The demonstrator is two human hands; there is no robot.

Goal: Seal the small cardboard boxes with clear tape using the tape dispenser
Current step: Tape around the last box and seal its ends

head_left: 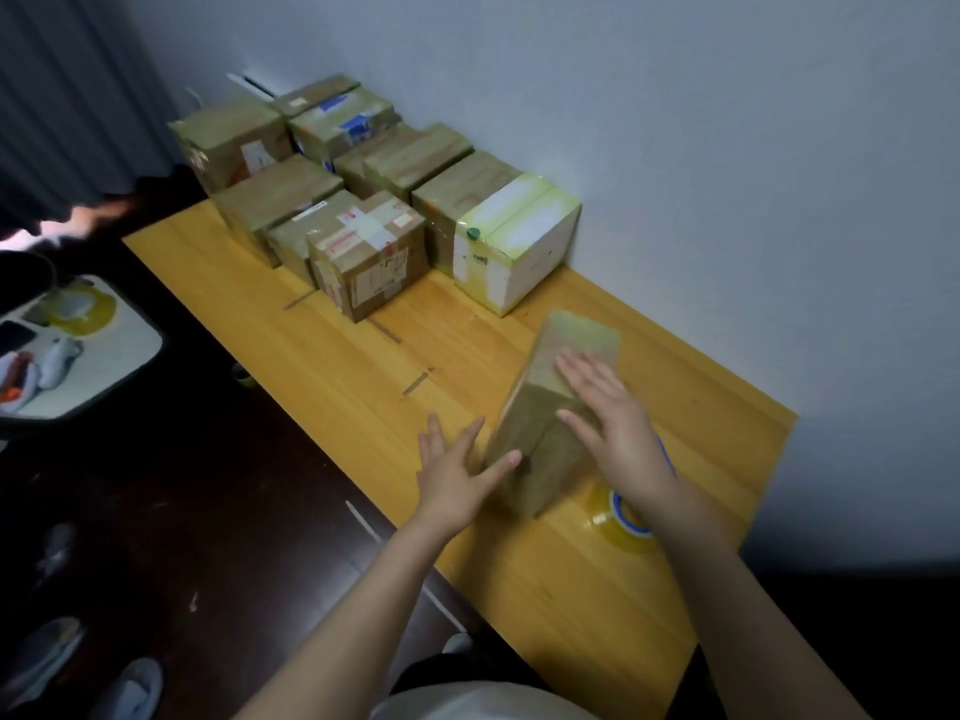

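Note:
A small brown cardboard box (pixel 535 439), wrapped in clear tape, stands tilted on the yellow wooden table (pixel 322 356). My left hand (pixel 454 472) lies flat against its near left side with straight, spread fingers. On the box's top face my right hand (pixel 615 426) presses with straight fingers. A roll of clear tape with a blue core (pixel 626 519) lies on the table just right of the box, partly hidden under my right wrist.
Several taped cardboard boxes (pixel 363 252) and a white box (pixel 514 241) are lined up along the wall at the table's far end. A grey chair seat (pixel 98 356) at left holds another tape roll and small items. The floor below is dark.

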